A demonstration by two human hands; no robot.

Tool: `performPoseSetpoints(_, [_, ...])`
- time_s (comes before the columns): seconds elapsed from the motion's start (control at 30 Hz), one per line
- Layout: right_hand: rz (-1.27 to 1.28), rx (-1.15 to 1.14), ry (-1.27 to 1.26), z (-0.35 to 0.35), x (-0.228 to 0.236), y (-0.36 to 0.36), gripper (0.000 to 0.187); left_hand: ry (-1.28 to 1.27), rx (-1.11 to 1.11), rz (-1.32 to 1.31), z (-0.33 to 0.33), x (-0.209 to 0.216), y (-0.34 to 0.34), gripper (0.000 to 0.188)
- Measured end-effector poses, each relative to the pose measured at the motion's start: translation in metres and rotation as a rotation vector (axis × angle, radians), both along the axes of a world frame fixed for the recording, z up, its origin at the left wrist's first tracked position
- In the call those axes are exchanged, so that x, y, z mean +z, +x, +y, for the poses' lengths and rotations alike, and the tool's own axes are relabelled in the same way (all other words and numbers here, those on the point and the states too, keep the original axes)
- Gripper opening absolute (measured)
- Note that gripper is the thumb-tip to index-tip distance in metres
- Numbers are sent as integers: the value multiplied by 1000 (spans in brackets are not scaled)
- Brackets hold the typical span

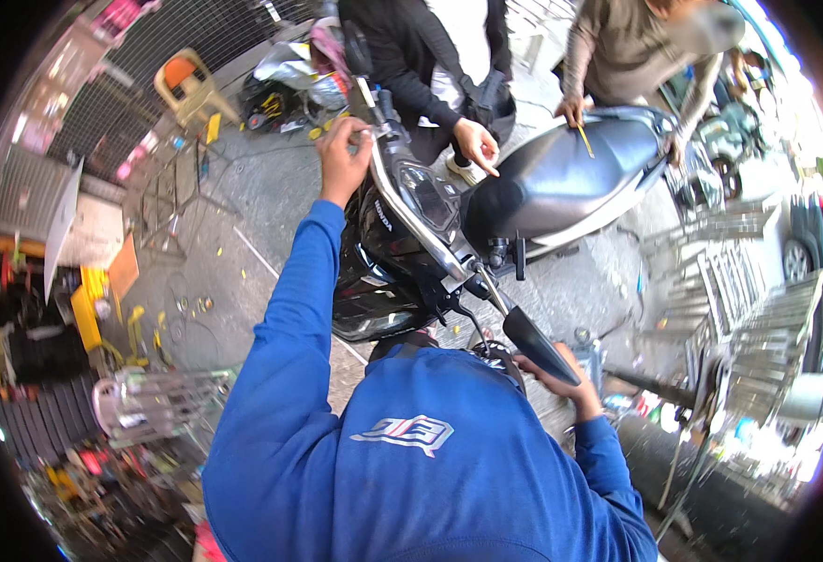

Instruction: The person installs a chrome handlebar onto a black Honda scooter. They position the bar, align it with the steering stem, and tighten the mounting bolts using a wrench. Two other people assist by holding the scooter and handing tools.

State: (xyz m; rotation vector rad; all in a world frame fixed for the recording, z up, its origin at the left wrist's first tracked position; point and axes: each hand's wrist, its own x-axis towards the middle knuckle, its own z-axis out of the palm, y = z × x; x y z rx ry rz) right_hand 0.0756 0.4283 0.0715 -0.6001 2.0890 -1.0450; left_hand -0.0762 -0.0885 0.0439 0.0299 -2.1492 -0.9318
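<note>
A dark scooter (392, 245) stands in front of me, a bent chrome metal tube (394, 199) running across its front by the handlebar. My left hand (343, 155) is at the far part of this tube, fingers curled against it. At the near end of the handlebar, a black mirror (535, 345) partly covers my right hand (570, 377); its fingers are mostly hidden, so what it touches does not show. The black seat (570, 167) extends to the right.
Across the scooter, one person's hand (477, 144) points toward the seat. Another person's hand (573, 110) holds a thin yellow stick (586, 142). A beige plastic chair (196, 91) stands far left. Metal racks (711, 298) are at right, and tools and parts clutter the left.
</note>
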Motion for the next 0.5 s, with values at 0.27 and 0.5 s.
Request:
performPoseSetpoints(0.27, [-678, 118, -823, -103, 123, -142, 68, 104, -4, 39, 8, 3, 6, 10])
performPoseSetpoints(0.5, [-674, -84, -324, -310, 140, -168, 58, 70, 44, -28, 12, 5, 3, 11])
